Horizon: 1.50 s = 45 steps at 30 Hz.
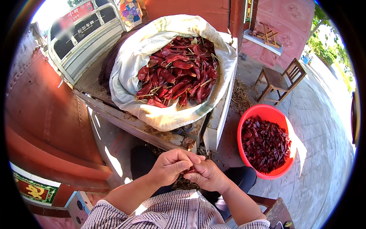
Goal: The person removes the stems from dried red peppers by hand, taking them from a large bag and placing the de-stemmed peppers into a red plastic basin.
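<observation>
Close together above my lap, my left hand [173, 167] and my right hand [210, 175] meet over a dried red chili pepper [191, 169]. Only a small part of the pepper shows; the fingers cover the rest, its stem included. The thumb and forefinger of each hand are pinched around it. Beyond the hands, a white woven sack [128, 71] with a rolled-down rim stands full of red chili peppers [180, 71], many with pale stems. To the right, a red plastic basin [242, 148] holds darker dried chili peppers [266, 144].
The sack rests on a cargo vehicle's metal bed [160, 137], whose edge lies just ahead of my knees. A wooden chair [276, 78] stands beyond the basin. Dry stems [241, 94] lie on the concrete floor [314, 123]. A red metal door [48, 114] is at left.
</observation>
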Motion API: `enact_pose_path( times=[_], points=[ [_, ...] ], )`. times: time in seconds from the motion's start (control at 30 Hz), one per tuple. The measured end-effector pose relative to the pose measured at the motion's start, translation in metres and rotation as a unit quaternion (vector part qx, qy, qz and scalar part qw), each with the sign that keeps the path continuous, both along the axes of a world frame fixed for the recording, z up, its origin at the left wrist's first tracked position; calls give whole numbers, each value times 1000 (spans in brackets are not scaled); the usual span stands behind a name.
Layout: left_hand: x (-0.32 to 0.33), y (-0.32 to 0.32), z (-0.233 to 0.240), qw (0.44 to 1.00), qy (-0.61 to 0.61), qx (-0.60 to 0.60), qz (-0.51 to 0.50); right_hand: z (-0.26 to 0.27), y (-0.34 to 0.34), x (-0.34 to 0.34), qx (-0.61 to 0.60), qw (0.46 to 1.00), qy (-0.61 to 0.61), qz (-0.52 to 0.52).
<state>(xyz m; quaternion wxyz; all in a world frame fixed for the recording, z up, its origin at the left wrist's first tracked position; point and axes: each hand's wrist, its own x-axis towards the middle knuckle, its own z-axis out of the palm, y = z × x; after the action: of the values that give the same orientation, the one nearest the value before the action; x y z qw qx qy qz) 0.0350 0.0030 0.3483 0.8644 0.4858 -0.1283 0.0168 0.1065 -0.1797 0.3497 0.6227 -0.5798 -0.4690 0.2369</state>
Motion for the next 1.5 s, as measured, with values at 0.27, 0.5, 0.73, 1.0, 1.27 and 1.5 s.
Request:
enact_pose_path(
  times=[0.27, 0.5, 0.73, 1.0, 1.27, 1.5],
  points=[
    [1, 10, 3, 980, 155, -102, 70, 8, -4, -1, -45, 997, -59, -30],
    [-13, 19, -21, 940, 178, 265, 117, 14, -12, 8, -39, 996, -63, -50],
    [-12, 22, -8, 903, -116, 348, 224, 10, -13, 6, -35, 996, -49, -71],
    [-4, 19, 35, 876, -77, 454, 143, 3, -11, 12, -43, 975, -169, -137],
    [-1, 17, 26, 882, -89, 448, 120, 13, -15, 4, -104, 951, -207, -203],
    [-11, 2, 19, 949, 193, 249, 30, -7, -17, 4, -28, 966, -185, -178]
  ],
)
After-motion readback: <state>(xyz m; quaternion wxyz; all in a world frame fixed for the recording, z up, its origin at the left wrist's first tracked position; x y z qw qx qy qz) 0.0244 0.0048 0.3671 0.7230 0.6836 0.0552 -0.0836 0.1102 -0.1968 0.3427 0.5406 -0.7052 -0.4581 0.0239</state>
